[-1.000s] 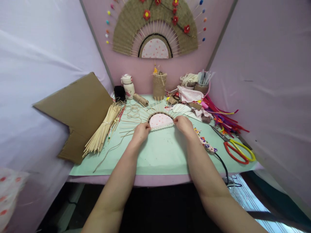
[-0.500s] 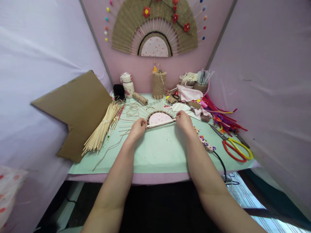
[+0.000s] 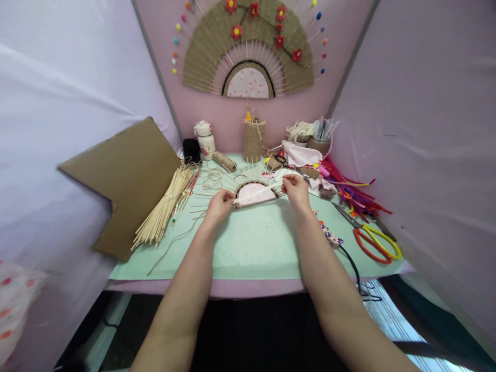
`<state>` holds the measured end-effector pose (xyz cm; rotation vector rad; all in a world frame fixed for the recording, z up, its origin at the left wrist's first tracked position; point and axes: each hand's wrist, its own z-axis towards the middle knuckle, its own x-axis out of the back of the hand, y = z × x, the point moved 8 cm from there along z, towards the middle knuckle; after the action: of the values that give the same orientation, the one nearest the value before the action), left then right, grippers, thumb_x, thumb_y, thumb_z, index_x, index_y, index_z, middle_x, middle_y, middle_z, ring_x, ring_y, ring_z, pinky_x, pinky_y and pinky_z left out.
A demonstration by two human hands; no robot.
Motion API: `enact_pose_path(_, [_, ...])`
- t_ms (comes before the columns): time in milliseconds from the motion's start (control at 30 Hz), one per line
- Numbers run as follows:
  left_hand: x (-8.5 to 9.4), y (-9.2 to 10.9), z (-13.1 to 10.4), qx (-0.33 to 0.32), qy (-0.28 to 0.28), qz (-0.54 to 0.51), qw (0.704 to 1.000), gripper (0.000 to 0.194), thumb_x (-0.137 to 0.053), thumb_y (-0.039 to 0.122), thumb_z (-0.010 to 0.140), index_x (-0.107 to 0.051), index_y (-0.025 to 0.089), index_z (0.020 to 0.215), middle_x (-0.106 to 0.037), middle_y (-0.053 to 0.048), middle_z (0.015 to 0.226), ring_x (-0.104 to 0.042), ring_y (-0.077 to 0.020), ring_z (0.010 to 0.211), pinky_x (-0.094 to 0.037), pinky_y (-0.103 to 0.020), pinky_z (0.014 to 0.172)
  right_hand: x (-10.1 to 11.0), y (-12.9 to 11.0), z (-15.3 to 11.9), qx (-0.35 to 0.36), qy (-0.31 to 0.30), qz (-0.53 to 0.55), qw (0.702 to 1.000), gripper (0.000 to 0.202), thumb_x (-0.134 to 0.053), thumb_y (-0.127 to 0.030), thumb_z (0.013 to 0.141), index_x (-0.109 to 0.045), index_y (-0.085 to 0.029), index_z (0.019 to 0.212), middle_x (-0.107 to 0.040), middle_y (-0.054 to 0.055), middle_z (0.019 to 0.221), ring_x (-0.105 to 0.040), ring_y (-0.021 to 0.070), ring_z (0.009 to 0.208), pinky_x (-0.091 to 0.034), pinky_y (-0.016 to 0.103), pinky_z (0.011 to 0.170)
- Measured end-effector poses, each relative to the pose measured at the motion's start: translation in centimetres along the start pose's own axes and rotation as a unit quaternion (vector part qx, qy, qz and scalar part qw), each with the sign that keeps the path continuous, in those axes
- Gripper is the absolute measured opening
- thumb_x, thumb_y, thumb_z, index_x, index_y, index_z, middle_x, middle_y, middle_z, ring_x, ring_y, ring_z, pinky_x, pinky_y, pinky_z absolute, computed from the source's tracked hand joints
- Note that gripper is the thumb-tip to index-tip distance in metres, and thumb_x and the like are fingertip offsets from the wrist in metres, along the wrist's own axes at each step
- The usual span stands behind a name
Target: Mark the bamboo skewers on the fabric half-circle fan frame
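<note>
A half-round piece [image 3: 253, 194] in pink dotted cloth with a dark curved rim lies on the table, thin sticks fanning out behind it. A narrow pale strip [image 3: 260, 192] stretches slantwise across it. My left hand [image 3: 220, 205] pinches the strip's left end at the piece's left corner. The right end is between the fingertips of my right hand [image 3: 295, 190], raised a little above and beyond the piece's right corner.
On the left of the green tabletop [image 3: 256, 258] lie a stick bundle [image 3: 160, 212] and cardboard [image 3: 127, 175]. Twine [image 3: 254, 139] and a bottle [image 3: 205, 140] stand at the back. Scissors [image 3: 372, 243], a patterned tool [image 3: 331, 236] with a cord and pipe cleaners [image 3: 349, 186] are at right.
My right hand has lifted its end of the strip up and away from the straight edge, so the strip now crosses the dotted cloth. My left hand stays at the left corner. The view has tilted slightly.
</note>
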<state>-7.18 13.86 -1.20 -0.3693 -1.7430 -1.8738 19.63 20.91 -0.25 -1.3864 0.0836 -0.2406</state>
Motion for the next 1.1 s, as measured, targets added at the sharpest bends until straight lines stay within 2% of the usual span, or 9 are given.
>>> enact_pose_path(233, [-1.6,1.1,-2.1,-0.015,-0.214,-0.056,0.975,0.029,-0.059,0.024,0.066,-0.064,0.015,0.094,-0.067,-0.002,0.072,-0.058,-0.0141,0.063,-0.039,-0.024,0.057,0.3,-1.8,-0.5,0.062,0.012,0.083,0.994,0.024,-0.061,-0.032,0.070,-0.056,-0.019,0.090,-0.059,-0.001,0.077,-0.055,0.0111,0.068,-0.048,0.024,0.062])
enact_pose_path(333, [-2.2,2.5,-3.2,-0.044,-0.307,-0.043,0.950,0.033,-0.067,0.028,0.065,-0.067,0.016,0.097,-0.070,-0.004,0.083,-0.062,-0.0166,0.073,-0.044,-0.027,0.065,-0.2,-3.3,-1.2,0.078,-0.021,0.107,0.991,0.027,-0.066,-0.032,0.068,-0.057,-0.019,0.090,-0.059,-0.001,0.077,-0.055,0.0116,0.069,-0.047,0.024,0.063])
enact_pose_path(433, [-1.3,4.7,-2.6,-0.068,-0.237,-0.054,0.968,0.039,-0.070,0.034,0.067,-0.068,0.017,0.102,-0.069,-0.008,0.104,-0.062,-0.0183,0.086,-0.047,-0.029,0.074,-3.2,-5.3,-3.0,0.087,-0.175,0.090,0.977,0.026,-0.068,-0.033,0.070,-0.059,-0.019,0.090,-0.061,-0.001,0.077,-0.056,0.0124,0.070,-0.047,0.026,0.065])
enact_pose_path(533, [-1.1,6.8,-1.7,-0.052,-0.171,-0.129,0.975,0.045,-0.071,0.034,0.067,-0.064,0.015,0.107,-0.069,-0.008,0.095,-0.062,-0.0165,0.078,-0.047,-0.027,0.067,-6.1,-6.6,-5.2,0.101,-0.286,0.060,0.951,0.023,-0.069,-0.034,0.072,-0.062,-0.019,0.088,-0.064,0.001,0.079,-0.058,0.0138,0.071,-0.047,0.027,0.067])
enact_pose_path(633, [-1.8,7.8,-1.0,-0.029,-0.146,-0.186,0.971,0.030,-0.071,0.029,0.064,-0.064,0.014,0.089,-0.063,0.000,0.065,-0.058,-0.0126,0.059,-0.043,-0.023,0.055,-6.9,-7.0,-5.7,0.122,-0.255,0.070,0.957,0.023,-0.067,-0.034,0.074,-0.061,-0.019,0.091,-0.065,0.003,0.088,-0.060,0.0151,0.079,-0.048,0.029,0.072])
enact_pose_path(700, [-1.4,7.7,-0.4,-0.013,-0.071,-0.228,0.971,0.019,-0.071,0.026,0.063,-0.060,0.015,0.074,-0.058,0.002,0.056,-0.054,-0.0103,0.053,-0.041,-0.022,0.051,-6.9,-6.5,-5.5,0.115,-0.204,0.087,0.968,0.030,-0.068,-0.035,0.074,-0.058,-0.020,0.098,-0.064,0.005,0.100,-0.061,0.0157,0.088,-0.049,0.029,0.077])
enact_pose_path(767, [-1.1,6.9,0.0,0.014,0.001,-0.308,0.951,0.017,-0.071,0.024,0.063,-0.057,0.015,0.070,-0.058,0.003,0.057,-0.056,-0.0097,0.054,-0.044,-0.021,0.054,-7.4,-5.4,-5.5,0.079,-0.209,0.094,0.970,0.040,-0.070,-0.037,0.072,-0.055,-0.022,0.106,-0.063,0.007,0.108,-0.061,0.0160,0.092,-0.050,0.030,0.079])
enact_pose_path(900, [-1.3,5.3,0.8,0.056,0.060,-0.394,0.915,0.016,-0.067,0.018,0.065,-0.052,0.016,0.070,-0.059,0.002,0.063,-0.062,-0.0098,0.061,-0.050,-0.023,0.064,-8.4,-3.4,-5.1,0.004,-0.291,0.033,0.956,0.032,-0.065,-0.039,0.077,-0.058,-0.018,0.100,-0.066,0.003,0.079,-0.060,0.0118,0.064,-0.049,0.025,0.063])
enact_pose_path(1100, [-0.6,3.5,2.6,0.068,0.091,-0.353,0.929,0.014,-0.066,0.011,0.066,-0.053,0.015,0.070,-0.060,0.001,0.060,-0.062,-0.0111,0.059,-0.052,-0.025,0.065,-6.7,-3.9,-0.1,-0.002,-0.276,-0.057,0.959,0.009,-0.061,-0.025,0.077,-0.061,-0.016,0.078,-0.064,0.000,0.063,-0.051,0.0078,0.050,-0.043,0.019,0.051])
